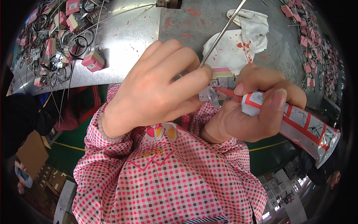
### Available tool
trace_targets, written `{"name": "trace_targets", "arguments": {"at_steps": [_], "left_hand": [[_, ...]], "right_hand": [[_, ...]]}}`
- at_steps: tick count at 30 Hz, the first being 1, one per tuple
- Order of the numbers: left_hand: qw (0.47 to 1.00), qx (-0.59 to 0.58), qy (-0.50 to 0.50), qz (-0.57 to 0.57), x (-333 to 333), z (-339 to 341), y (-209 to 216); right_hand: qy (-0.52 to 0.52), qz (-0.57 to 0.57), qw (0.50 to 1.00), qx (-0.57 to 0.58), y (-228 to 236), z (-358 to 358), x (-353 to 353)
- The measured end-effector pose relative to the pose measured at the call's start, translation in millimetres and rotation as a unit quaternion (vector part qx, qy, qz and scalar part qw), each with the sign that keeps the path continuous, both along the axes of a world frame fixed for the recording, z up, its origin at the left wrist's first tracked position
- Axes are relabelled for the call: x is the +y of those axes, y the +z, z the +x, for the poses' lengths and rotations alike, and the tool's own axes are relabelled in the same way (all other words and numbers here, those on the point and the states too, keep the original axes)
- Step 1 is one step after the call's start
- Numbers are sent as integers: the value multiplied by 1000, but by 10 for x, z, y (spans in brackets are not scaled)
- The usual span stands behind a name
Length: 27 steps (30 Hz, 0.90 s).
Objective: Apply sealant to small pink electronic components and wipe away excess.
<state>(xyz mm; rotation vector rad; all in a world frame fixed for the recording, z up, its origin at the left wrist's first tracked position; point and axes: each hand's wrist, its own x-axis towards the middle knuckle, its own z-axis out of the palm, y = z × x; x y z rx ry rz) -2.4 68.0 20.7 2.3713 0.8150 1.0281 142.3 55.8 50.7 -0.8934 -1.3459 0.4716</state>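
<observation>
My left hand [156, 84] is closed around a small pink-and-cream box [222, 70] with a metal bracket [204, 96] on its near face. A thin metal rod [225, 30] slants up from between the fingers; where it joins is hidden. My right hand [257, 115] grips a white-and-red squeeze tube [310, 128], thumb pressed on its side. The tube's pointed red nozzle [226, 92] is at the bracket, by a small metal post. Whether the tip touches the post I cannot tell.
Pink-and-cream boxes with coiled black tubes and thin rods [93, 61] are heaped at the left. More such boxes [311, 63] lie at the far right. A red-stained white cloth [255, 31] rests on the metal table [138, 28]. A metal fixture [169, 3] stands at the back.
</observation>
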Motion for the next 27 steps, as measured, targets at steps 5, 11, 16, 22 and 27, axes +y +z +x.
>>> {"name": "trace_targets", "arguments": {"at_steps": [5, 11, 16, 22, 27], "left_hand": [[1000, 6, -1, -13, -9, -7, 12], [1000, 4, -3, -16, -2, -7, 3], [1000, 8, -6, -22, 5, -14, -7], [1000, -6, -11, -26, 28, -26, -4], [999, -6, -14, -33, 32, -54, -5]], "right_hand": [[-6, 9, 1000, 19, -19, -29, -1], [-10, 15, 1000, 19, -28, -28, 11], [-5, 18, 999, 27, -57, -2, 8], [63, 43, 987, 140, -87, -21, 19], [85, 23, 987, 137, -66, -36, 3]]}}
